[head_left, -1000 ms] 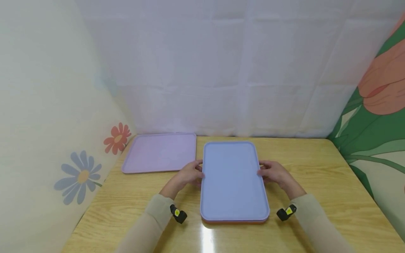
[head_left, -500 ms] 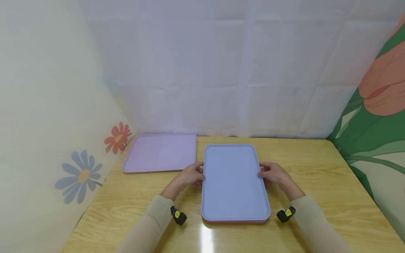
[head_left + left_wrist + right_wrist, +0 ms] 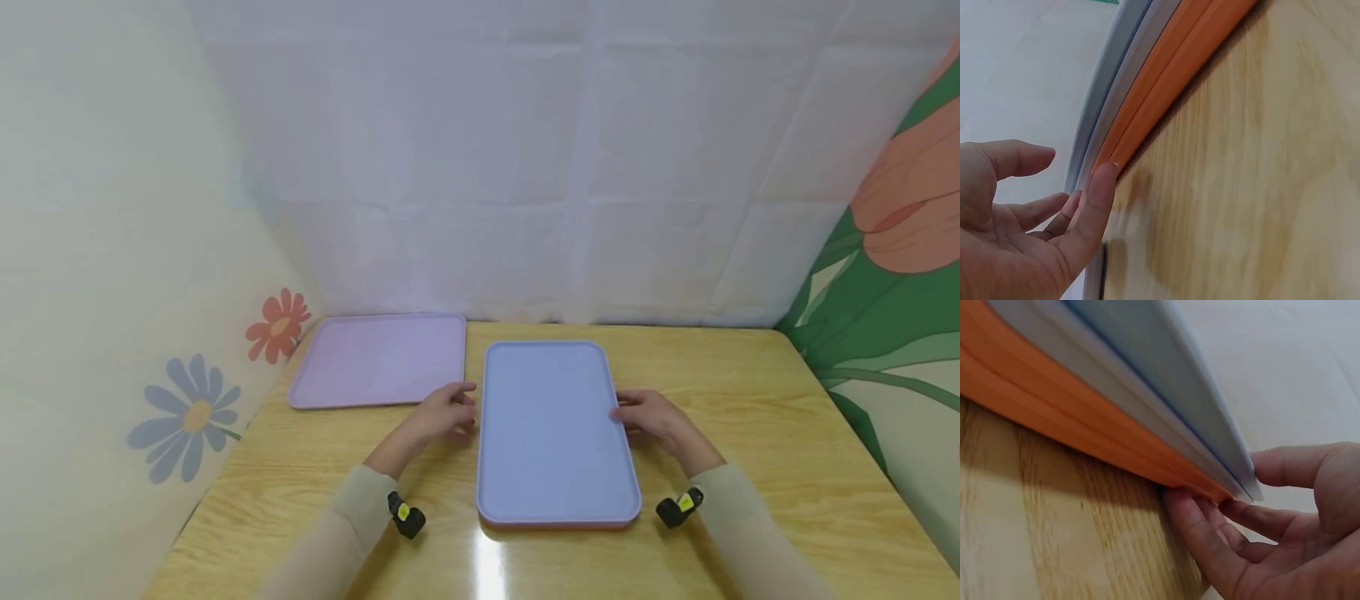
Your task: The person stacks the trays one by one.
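A stack of rectangular trays lies on the table in front of me. The blue tray (image 3: 555,433) is on top, a pale grey tray edge (image 3: 1110,381) shows under it, and orange tray edges (image 3: 1166,62) are lowest. My left hand (image 3: 442,412) is just left of the stack, thumb off the rim and fingers loosely bent. In the left wrist view its index fingertip is close to the orange edges; I cannot tell if it touches. On the other side my right hand (image 3: 656,419) has its thumb on the blue rim and its fingers against the lower orange edge.
A lavender tray (image 3: 382,360) lies flat on the wooden table (image 3: 750,400) at the back left, against a white cloth (image 3: 525,167). Flower-patterned walls (image 3: 90,250) stand at both sides.
My left hand has drawn back a little to the left, its thumb leaving the blue rim. The stack came slightly nearer earlier, then stayed put. My right hand keeps its hold.
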{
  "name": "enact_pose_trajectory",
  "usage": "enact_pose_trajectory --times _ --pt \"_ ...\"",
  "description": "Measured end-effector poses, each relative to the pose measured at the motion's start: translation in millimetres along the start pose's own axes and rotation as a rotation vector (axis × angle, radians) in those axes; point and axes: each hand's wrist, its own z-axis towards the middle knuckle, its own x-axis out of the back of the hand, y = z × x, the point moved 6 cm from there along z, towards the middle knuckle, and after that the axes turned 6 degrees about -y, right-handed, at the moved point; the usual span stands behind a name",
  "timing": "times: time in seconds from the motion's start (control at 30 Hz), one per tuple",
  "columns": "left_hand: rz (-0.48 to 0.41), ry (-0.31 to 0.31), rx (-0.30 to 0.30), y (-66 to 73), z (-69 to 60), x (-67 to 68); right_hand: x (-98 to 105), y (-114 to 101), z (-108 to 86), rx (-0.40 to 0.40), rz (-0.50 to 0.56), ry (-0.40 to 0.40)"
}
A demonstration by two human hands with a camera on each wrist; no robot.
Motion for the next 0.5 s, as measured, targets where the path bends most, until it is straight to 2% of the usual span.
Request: enact_pose_trajectory --times 0.17,0.37,0.5 --pt "0.041 0.063 -0.035 0.8 -9.3 27.5 0 3 0.3 -0.005 0.074 -0.031" --pt "0.110 0.147 -0.042 -0.4 -23.3 68.5 -1 1 -2.2 -0.037 0.061 -0.023" --pt "0.197 0.246 -0.037 0.1 -33.3 100.5 -2 0 -3.1 -0.032 0.055 -0.027"
